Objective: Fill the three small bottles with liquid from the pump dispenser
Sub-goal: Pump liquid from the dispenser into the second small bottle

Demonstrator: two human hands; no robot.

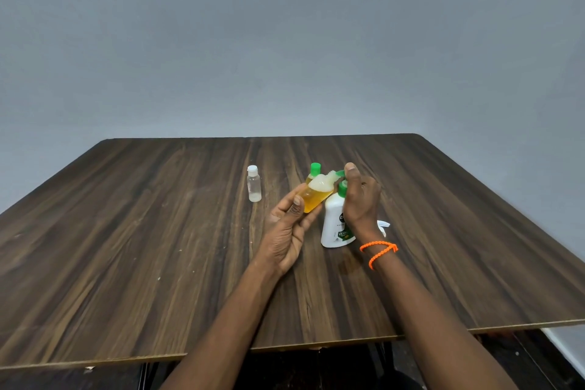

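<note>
My left hand [286, 228] holds a small bottle [316, 196] tilted, its mouth up against the green nozzle of the pump dispenser [335, 225]. This bottle holds amber liquid with pale foam near its neck. My right hand [359, 196] rests on top of the white dispenser's pump head, fingers curled over it. Just behind stands a second small bottle [313, 171] with a green cap and yellow liquid. A third small bottle [254, 184], clear with a white cap, stands apart to the left with a little pale liquid at its bottom.
The dark wood table [158, 247] carries everything; its front edge is near me. A small white object [383, 226] lies on the table behind my right wrist, mostly hidden. A grey wall rises behind the table.
</note>
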